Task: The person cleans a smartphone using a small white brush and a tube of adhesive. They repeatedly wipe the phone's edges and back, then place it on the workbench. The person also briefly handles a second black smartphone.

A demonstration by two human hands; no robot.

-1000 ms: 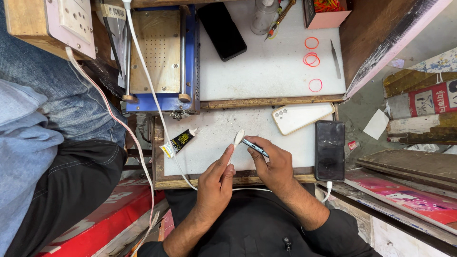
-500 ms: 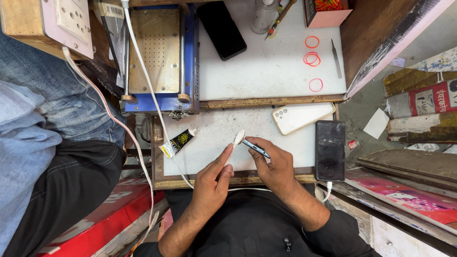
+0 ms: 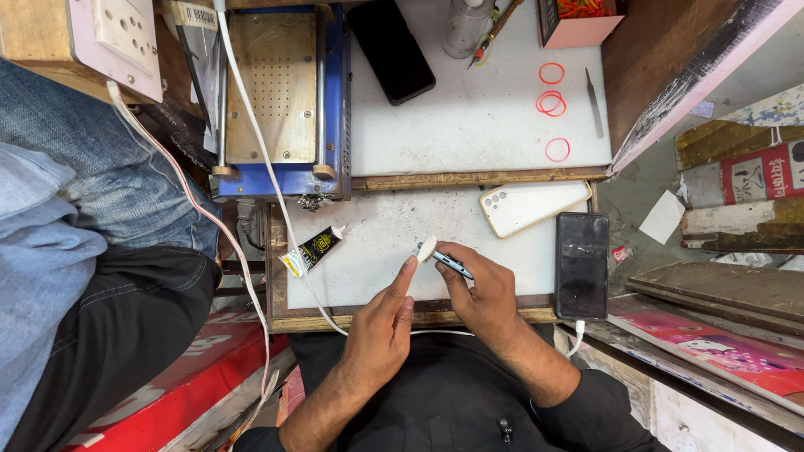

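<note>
1. A thin dark tool (image 3: pixel 452 264) is pinched between the thumb and fingers of the right hand (image 3: pixel 481 289), closed round it much as a pen is held, so that its tip can be steered finely.
2. A small white oval piece (image 3: pixel 426 249) is met at that tip and is steadied by the extended fingertips of the left hand (image 3: pixel 381 322); those fingers are held straight and together against the piece rather than wrapped round it, apparently to brace it from the opposite side.
3. Both hands are kept low over the white work mat (image 3: pixel 377 276), near its front edge, where the wrists can be rested.
4. A small glue tube (image 3: pixel 314 249) is laid just left of the hands, within easy reach.
5. A pale phone back cover (image 3: pixel 532 207) and a dark phone (image 3: pixel 581 264) are set aside to the right, apart from the hands.
6. A white cable (image 3: pixel 276 192) is run across the mat's left part.
</note>
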